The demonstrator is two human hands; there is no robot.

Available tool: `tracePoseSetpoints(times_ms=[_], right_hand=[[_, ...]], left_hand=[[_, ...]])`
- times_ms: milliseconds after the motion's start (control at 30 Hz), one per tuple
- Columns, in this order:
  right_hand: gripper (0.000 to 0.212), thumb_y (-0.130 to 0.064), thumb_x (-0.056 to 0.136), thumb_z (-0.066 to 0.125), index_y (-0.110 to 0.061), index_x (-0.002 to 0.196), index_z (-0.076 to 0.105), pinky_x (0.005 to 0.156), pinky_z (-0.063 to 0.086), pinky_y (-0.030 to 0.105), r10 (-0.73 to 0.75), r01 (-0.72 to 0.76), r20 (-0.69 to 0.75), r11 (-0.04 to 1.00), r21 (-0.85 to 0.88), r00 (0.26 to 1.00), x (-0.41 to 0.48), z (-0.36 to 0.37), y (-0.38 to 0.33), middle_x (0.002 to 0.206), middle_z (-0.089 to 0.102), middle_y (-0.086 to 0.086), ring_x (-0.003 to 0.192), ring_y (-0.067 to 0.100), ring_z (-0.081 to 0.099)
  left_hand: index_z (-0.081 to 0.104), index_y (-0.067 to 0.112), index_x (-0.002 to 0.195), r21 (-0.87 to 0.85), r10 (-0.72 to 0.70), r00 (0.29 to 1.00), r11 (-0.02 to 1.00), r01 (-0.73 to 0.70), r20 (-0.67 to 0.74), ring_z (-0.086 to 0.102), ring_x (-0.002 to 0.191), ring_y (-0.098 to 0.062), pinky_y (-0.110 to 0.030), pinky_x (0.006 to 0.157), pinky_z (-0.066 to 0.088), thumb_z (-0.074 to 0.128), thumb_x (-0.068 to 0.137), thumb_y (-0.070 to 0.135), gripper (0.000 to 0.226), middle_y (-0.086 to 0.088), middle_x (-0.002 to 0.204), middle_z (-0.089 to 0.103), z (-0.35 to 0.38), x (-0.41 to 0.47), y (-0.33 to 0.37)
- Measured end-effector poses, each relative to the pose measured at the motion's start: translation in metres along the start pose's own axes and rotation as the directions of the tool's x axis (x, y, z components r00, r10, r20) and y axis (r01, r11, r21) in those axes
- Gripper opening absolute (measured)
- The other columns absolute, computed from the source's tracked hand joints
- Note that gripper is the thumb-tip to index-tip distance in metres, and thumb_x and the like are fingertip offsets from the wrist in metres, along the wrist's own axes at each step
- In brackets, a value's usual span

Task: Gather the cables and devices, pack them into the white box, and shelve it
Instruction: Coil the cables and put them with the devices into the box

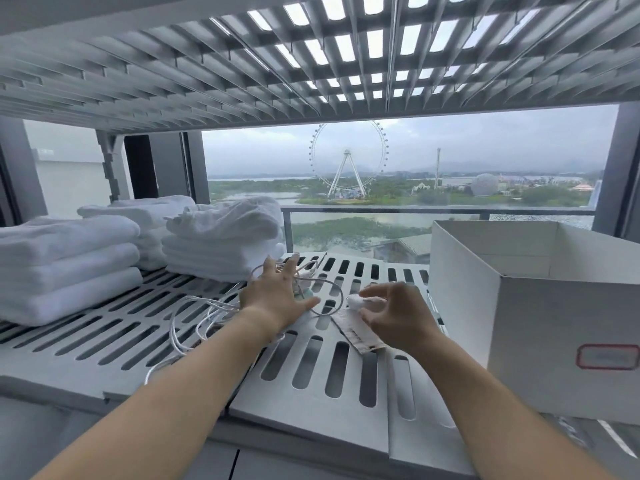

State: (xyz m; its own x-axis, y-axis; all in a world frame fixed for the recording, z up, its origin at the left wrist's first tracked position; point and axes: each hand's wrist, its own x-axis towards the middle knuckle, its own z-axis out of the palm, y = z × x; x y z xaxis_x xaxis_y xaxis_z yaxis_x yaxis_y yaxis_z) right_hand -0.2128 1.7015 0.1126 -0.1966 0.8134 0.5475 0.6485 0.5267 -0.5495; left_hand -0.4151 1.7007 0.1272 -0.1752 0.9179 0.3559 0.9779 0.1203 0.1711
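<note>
White box [540, 306], open-topped, upright.

**White on pale grey, with small touches of colour**

The shelf [311, 372] is pale grey, its surface patterned with rows of dark oblong slots. The shelf above [242, 64] is the same grey, a grid of ribs with bright squares of light showing through. The folded towels [69, 258] are plain white, as is the second pile [225, 244]. The cables [194, 317] are white. The open box [540, 306] is white, with a label outlined in red [607, 356] on its front. A small white device [356, 301] lies beside a flat pouch [356, 336] in pale pinkish beige with a darker edge. A spot of teal [309, 293] shows among the cables.
</note>
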Motion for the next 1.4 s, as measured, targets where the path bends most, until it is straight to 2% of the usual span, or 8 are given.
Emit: tracePoseSetpoints(times_ms=[167, 400, 600, 867, 1133, 1267, 1333, 1400], right_hand=[[0.019, -0.017, 0.074, 0.071, -0.013, 0.093, 0.073, 0.075, 0.033, -0.001, 0.012, -0.006, -0.109, 0.998, 0.063, 0.994, 0.001, 0.000, -0.004, 0.096, 0.074, 0.002, 0.084, 0.002, 0.064], [0.018, -0.016, 0.076, 0.068, -0.012, 0.092, 0.073, 0.085, 0.045, 0.016, 0.046, -0.048, -0.083, 0.999, -0.021, 0.996, 0.000, 0.000, 0.000, 0.098, 0.073, 0.003, 0.093, 0.012, 0.066], [0.018, -0.014, 0.072, 0.069, -0.012, 0.089, 0.073, 0.083, 0.048, 0.019, 0.075, -0.077, -0.082, 0.997, -0.024, 0.994, -0.002, -0.005, 0.002, 0.096, 0.073, 0.004, 0.090, 0.013, 0.067], [0.016, -0.012, 0.074, 0.067, -0.014, 0.089, 0.073, 0.081, 0.052, 0.024, 0.095, -0.094, -0.080, 0.995, 0.016, 0.992, -0.007, -0.006, 0.004, 0.094, 0.074, 0.004, 0.088, 0.017, 0.068], [0.026, -0.013, 0.077, 0.061, -0.011, 0.102, 0.069, 0.086, 0.051, 0.029, 0.103, -0.103, 0.015, 0.994, 0.037, 0.995, -0.008, -0.003, 0.006, 0.107, 0.070, 0.008, 0.098, 0.020, 0.064], [0.026, -0.011, 0.077, 0.054, -0.005, 0.098, 0.068, 0.084, 0.051, 0.031, 0.077, -0.075, 0.074, 0.997, -0.029, 0.994, -0.011, 0.000, 0.005, 0.105, 0.069, 0.014, 0.102, 0.026, 0.061], [0.020, -0.009, 0.077, 0.053, -0.002, 0.086, 0.070, 0.077, 0.053, 0.034, 0.061, -0.059, 0.057, 0.998, -0.029, 0.997, -0.012, 0.000, 0.002, 0.094, 0.071, 0.017, 0.093, 0.029, 0.064], [0.019, -0.011, 0.077, 0.055, 0.001, 0.083, 0.069, 0.074, 0.054, 0.036, 0.035, -0.035, 0.025, 0.999, -0.028, 0.999, -0.011, -0.003, -0.002, 0.088, 0.071, 0.018, 0.087, 0.029, 0.065]], left_hand=[[0.000, 0.039, 0.143, 0.062, -0.014, 0.998, 0.998, 0.018, -0.055, 0.020, 0.136, -0.040, -0.052, 0.095, 0.040, 0.047, 0.076, 0.071, 0.088, -0.008, 0.155, 0.002, -0.003, -0.012, 0.009], [0.029, 0.030, 0.137, -0.011, 0.183, 0.968, 0.982, -0.187, -0.173, 0.031, 0.129, -0.029, -0.050, 0.102, 0.034, 0.054, 0.083, 0.045, 0.061, -0.004, 0.141, 0.036, -0.005, -0.036, 0.025], [0.038, 0.038, 0.130, -0.065, 0.347, 0.923, 0.930, -0.361, -0.167, 0.021, 0.137, -0.020, -0.066, 0.107, 0.014, 0.056, 0.080, 0.032, 0.053, 0.002, 0.144, 0.030, 0.006, -0.048, 0.040], [0.054, 0.046, 0.116, 0.113, 0.267, 0.950, 0.951, -0.286, 0.162, -0.013, 0.142, -0.020, -0.069, 0.094, -0.022, 0.041, 0.066, 0.083, 0.064, 0.011, 0.155, 0.002, 0.016, -0.046, 0.055], [0.059, 0.039, 0.117, 0.159, 0.280, 0.952, 0.941, -0.297, 0.124, -0.004, 0.143, -0.014, -0.059, 0.101, -0.024, 0.044, 0.088, 0.056, 0.036, 0.010, 0.156, 0.006, 0.004, -0.045, 0.030], [0.066, 0.023, 0.102, 0.210, 0.448, 0.893, 0.879, -0.429, -0.051, 0.018, 0.141, -0.014, -0.053, 0.110, -0.014, 0.045, 0.095, 0.029, 0.023, 0.005, 0.149, 0.032, 0.000, -0.054, 0.019], [0.066, 0.018, 0.096, 0.220, 0.500, 0.852, 0.858, -0.464, -0.152, 0.041, 0.131, -0.016, -0.050, 0.115, 0.014, 0.043, 0.096, 0.027, 0.024, 0.002, 0.137, 0.051, 0.002, -0.057, 0.023], [0.065, 0.019, 0.093, 0.121, 0.463, 0.846, 0.886, -0.447, -0.264, 0.063, 0.104, -0.018, -0.038, 0.093, 0.047, 0.043, 0.095, 0.029, 0.023, 0.002, 0.111, 0.067, -0.001, -0.062, 0.028]])
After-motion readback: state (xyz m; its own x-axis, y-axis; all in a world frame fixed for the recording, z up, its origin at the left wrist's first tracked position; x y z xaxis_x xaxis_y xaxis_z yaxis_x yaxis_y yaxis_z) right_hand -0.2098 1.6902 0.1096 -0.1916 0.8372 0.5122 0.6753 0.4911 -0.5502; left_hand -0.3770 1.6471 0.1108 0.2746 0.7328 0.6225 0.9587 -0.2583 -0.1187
